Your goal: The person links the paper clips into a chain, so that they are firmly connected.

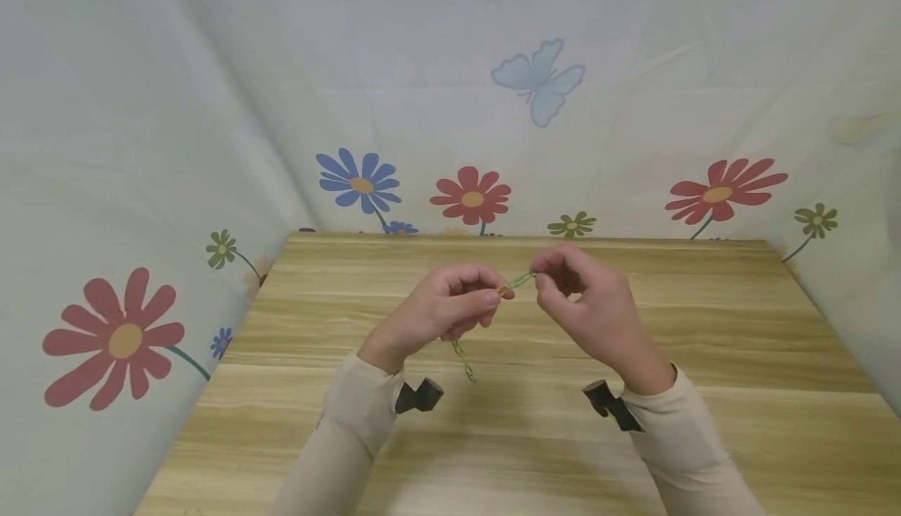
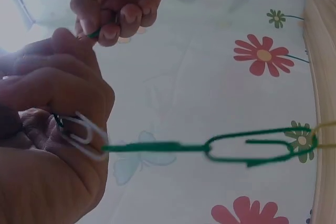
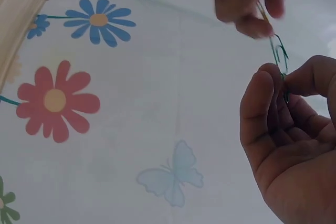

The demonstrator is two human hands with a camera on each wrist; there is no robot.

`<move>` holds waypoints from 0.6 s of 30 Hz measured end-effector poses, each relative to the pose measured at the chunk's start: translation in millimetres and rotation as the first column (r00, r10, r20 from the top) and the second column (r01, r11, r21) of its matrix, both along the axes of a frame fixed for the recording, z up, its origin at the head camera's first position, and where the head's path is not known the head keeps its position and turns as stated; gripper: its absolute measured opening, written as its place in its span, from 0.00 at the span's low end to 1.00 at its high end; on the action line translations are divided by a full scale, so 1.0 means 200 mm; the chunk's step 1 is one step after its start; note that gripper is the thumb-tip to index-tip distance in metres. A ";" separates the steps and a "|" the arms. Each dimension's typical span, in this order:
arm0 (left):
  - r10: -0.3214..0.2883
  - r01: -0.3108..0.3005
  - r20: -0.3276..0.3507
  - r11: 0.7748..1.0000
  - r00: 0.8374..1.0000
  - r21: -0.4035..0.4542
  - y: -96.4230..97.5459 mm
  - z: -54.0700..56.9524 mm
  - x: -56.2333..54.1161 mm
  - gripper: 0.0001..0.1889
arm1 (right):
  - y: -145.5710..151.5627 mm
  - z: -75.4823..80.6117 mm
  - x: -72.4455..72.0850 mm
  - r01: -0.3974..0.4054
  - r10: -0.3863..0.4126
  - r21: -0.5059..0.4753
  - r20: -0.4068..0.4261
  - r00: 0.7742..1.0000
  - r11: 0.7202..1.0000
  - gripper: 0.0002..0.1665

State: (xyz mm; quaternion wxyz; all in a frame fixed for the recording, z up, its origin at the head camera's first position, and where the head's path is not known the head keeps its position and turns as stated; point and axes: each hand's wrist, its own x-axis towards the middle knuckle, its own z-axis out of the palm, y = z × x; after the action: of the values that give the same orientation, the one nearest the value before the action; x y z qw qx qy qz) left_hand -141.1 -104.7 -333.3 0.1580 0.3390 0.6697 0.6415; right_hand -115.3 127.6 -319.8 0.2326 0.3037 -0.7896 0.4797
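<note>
Above the wooden table, my left hand [image 1: 450, 301] pinches a yellow paper clip [image 1: 503, 289] between thumb and fingertips. Linked to it, a green paper clip [image 1: 519, 280] spans the short gap between the hands. My right hand [image 1: 587, 305] pinches green wire at the far end, seen closer in the right wrist view, where a green clip [image 3: 281, 53] runs down into the fingertips. From below the left palm hangs a paper clip chain [image 1: 462, 361]. The left wrist view shows its white clip [image 2: 86, 132] partly inside the hand, then green clips [image 2: 252, 145] and a yellow clip [image 2: 326, 136] at the edge.
Beneath both hands lies a wood-grain table [image 1: 317, 438]. A pale cloth wall [image 1: 422, 94] printed with flowers and a butterfly stands behind it and along its sides. Each sleeved wrist carries a small black mount [image 1: 420, 396].
</note>
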 end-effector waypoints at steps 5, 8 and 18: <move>-0.075 0.076 0.028 0.996 0.997 -0.039 -0.02 -0.01 -0.01 0.12 | 0.05 0.05 0.01 -0.072 0.070 -0.056 -0.052 0.996 0.996 0.13; -0.117 0.119 0.038 0.991 0.992 -0.055 -0.02 -0.02 -0.02 0.14 | 0.07 0.07 0.01 -0.093 0.088 -0.080 -0.060 0.994 0.992 0.12; -0.154 0.162 0.092 0.984 0.984 -0.077 -0.06 -0.11 -0.05 0.14 | 0.21 0.13 0.01 0.113 -0.134 -0.257 -0.066 0.989 0.960 0.08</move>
State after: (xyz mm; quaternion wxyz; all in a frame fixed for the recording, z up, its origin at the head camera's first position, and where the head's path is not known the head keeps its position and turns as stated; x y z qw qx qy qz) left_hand -150.3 -116.9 -355.6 0.2510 0.3564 0.6599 0.6119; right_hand -113.6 170.1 -293.1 0.3313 0.2414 -0.7291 0.5480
